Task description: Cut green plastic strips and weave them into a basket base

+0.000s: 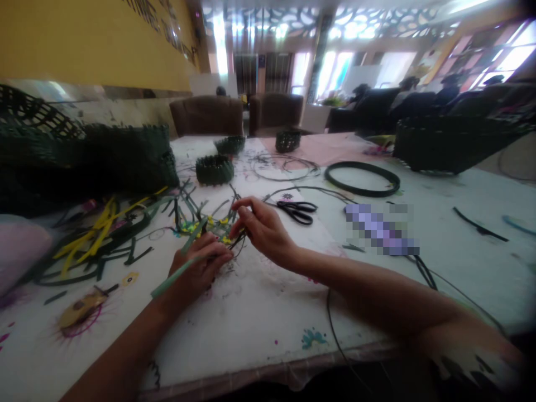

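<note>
My left hand is closed on the edge of a small piece of weaving made of dark green and yellow strips, whose loose ends stick out in several directions. A flat light green strip lies across the back of that hand and over the wrist. Just right of it, my right hand has its fingers curled and pressed together on a thin dark green strip at the side of the weaving. The fingertips partly hide where the strips cross. Black-handled scissors lie beyond my right hand.
Yellow strips and cut green strips lie at left near a brown-handled tool. Small dark green baskets stand farther back, larger ones at both sides. A green ring and a blurred purple item lie at right.
</note>
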Demonstrator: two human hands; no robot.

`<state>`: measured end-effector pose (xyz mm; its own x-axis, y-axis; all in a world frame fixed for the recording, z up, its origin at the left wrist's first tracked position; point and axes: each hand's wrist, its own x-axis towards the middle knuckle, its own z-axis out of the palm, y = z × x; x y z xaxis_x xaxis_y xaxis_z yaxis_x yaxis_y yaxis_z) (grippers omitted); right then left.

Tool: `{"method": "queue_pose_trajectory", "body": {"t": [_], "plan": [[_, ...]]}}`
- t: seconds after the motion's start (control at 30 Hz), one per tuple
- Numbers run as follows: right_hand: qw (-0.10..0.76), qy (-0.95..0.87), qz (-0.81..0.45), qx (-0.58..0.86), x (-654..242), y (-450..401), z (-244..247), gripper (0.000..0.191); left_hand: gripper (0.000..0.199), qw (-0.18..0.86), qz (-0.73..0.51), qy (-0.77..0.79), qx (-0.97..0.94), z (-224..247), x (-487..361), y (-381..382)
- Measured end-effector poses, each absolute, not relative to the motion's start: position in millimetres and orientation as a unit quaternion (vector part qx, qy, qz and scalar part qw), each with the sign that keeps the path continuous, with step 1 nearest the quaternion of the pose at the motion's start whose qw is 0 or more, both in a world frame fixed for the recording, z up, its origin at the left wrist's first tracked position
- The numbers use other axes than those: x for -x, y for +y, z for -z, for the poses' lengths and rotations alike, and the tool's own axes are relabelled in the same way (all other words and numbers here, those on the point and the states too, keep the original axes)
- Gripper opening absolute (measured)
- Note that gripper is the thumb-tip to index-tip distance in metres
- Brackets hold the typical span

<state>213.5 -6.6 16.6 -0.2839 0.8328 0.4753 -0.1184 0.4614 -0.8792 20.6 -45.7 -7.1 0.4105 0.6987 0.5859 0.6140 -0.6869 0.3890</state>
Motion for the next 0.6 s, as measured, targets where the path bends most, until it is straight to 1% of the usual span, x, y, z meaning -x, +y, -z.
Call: {"method": "queue_pose_trajectory", "body": {"t": [0.07, 0.17, 0.3, 0.37, 0.43, 0.53, 0.6], "plan": [[0.538, -0.662, -0.448, 0.267, -212, -8, -16, 0.025, 0.01, 0.033, -0.382, 0.405, -0.83, 8, -23, -48], [0.537, -0.679, -0.419, 0.275, -211, -12, -15, 0.022, 0.008, 0.022, -0.407, 0.426, -0.808, 13, -25, -49], [0.522, -0.705, -0.379, 0.294, -210, -19, -13, 0.018, 0.018, 0.025, -0.451, 0.451, -0.77, 18, -26, -47], [0.522, -0.718, -0.362, 0.285, -209, -23, -10, 0.017, 0.012, 0.024, -0.45, 0.436, -0.779, 17, -26, -46], [0.523, -0.745, -0.325, 0.256, -210, -27, -8, 0.015, 0.011, 0.037, -0.448, 0.432, -0.782, 14, -25, -45], [0.522, -0.793, -0.238, 0.204, -211, -32, -5, 0.018, 0.01, 0.088, -0.443, 0.439, -0.777, 11, -23, -44], [0.524, -0.8, -0.22, 0.193, -211, -32, -6, 0.019, 0.008, 0.11, -0.44, 0.435, -0.778, 11, -22, -44]]}}
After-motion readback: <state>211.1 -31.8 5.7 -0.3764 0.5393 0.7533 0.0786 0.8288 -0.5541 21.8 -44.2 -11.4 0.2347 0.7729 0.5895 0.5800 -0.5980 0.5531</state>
